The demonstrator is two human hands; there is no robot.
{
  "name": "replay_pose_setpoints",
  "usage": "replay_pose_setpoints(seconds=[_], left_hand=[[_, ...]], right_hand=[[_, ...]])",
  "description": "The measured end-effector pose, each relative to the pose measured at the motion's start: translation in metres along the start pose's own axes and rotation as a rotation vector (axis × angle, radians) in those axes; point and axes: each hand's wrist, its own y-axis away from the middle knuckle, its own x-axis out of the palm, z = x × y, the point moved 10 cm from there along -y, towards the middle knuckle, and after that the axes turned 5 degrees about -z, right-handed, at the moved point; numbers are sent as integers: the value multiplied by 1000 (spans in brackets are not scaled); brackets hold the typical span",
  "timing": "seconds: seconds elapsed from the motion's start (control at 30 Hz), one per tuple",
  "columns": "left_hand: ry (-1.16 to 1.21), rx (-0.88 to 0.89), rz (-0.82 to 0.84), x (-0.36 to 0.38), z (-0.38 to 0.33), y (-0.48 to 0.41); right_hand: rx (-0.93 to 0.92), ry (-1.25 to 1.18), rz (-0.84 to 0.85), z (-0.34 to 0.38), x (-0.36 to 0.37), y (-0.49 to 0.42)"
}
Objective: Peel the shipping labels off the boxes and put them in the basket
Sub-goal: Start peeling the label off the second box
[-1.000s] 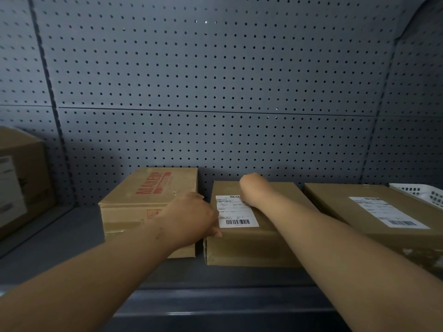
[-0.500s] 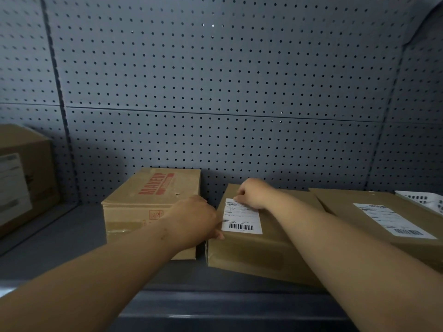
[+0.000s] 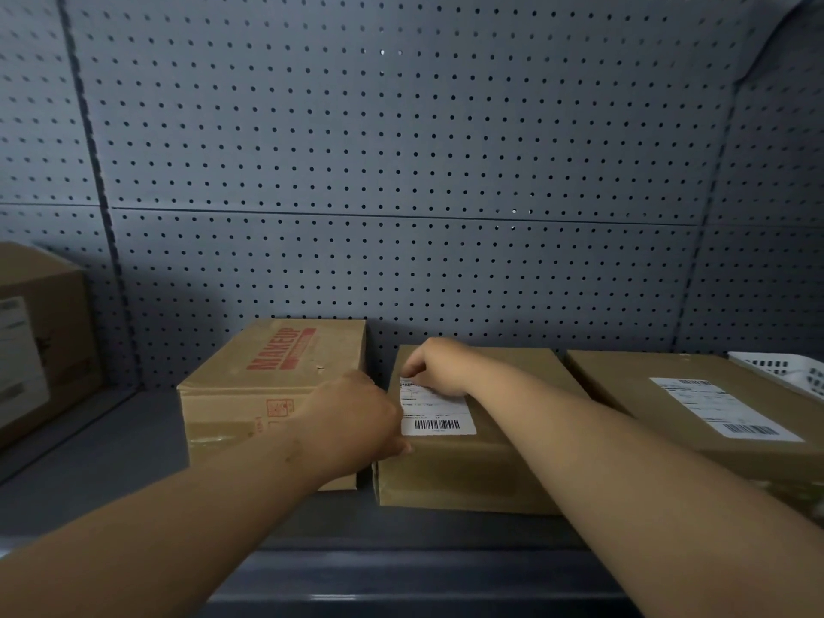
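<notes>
A flat brown box point(image 3: 472, 475) lies in the middle of the grey shelf with a white shipping label point(image 3: 439, 417) on its top. My left hand point(image 3: 356, 417) grips the box's near left edge, thumb on top. My right hand point(image 3: 439, 365) rests on the label's far end, its fingertips curled at the far left corner; whether the corner is lifted I cannot tell. To the right lies a larger flat box point(image 3: 633, 394) with its own label point(image 3: 724, 412). A white basket point(image 3: 789, 372) stands at the far right, partly cut off.
A brown box printed MAKEUP point(image 3: 267, 394) stands just left of the middle box, touching my left hand. A bigger labelled box point(image 3: 40, 341) sits at the far left. A grey pegboard wall point(image 3: 401, 171) closes the back. The shelf's front lip point(image 3: 401, 573) runs below my arms.
The middle box was turned and shifted a little between my hands. My right hand slid from the box's far edge onto the label's far left corner. My left hand kept its grip.
</notes>
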Motion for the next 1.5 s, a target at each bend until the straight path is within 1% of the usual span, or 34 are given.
replay_pose_setpoints(seconds=[0.1, 0.17, 0.3, 0.43, 0.57, 0.63, 0.67, 0.73, 0.8, 0.97, 1.03, 1.13, 1.23, 1.3, 1.4, 1.43, 1.5], left_hand=[[-23, 4, -17, -3, -2, -1], [-21, 24, -14, -3, -3, -1], [6, 37, -3, -2, -3, -1], [-3, 30, 26, -2, -3, -3], [8, 44, 26, -3, -3, -2], [1, 41, 41, -1, -2, -3], [-3, 40, 49, 0, -2, -3], [-12, 46, 50, 0, -3, -4], [-10, 45, 55, -1, -4, -5], [-26, 11, 82, -1, -4, -4], [-33, -2, 87, 0, -3, -4], [-35, 2, 78, -2, -4, -4], [-9, -19, 74, -3, -2, -3], [9, -22, 70, -2, -2, -3], [10, -16, 83, 0, -1, -1], [13, -17, 84, 0, -1, -1], [17, -13, 80, -2, -1, -2]], right_hand=[[41, -87, -4, -7, -8, 1], [88, -24, -28, -15, -13, 0], [96, 105, -9, -18, -1, -5], [225, 150, -95, -40, -2, -14], [282, 170, -143, -41, -7, -6], [260, 151, -117, -37, -7, -3], [255, 114, -72, -39, -6, -2], [260, -30, -23, -48, -8, 2], [271, -117, -32, -52, -15, 8], [321, -22, -12, -47, -6, -2], [309, -9, -36, -44, -2, -6], [213, -23, -64, -27, 0, -5], [178, 21, -11, -20, 1, -9], [171, 31, -12, -18, 1, -11], [98, -75, -180, -17, -4, -11], [66, -97, -191, -16, -5, -8], [17, -113, -120, -15, -8, -2]])
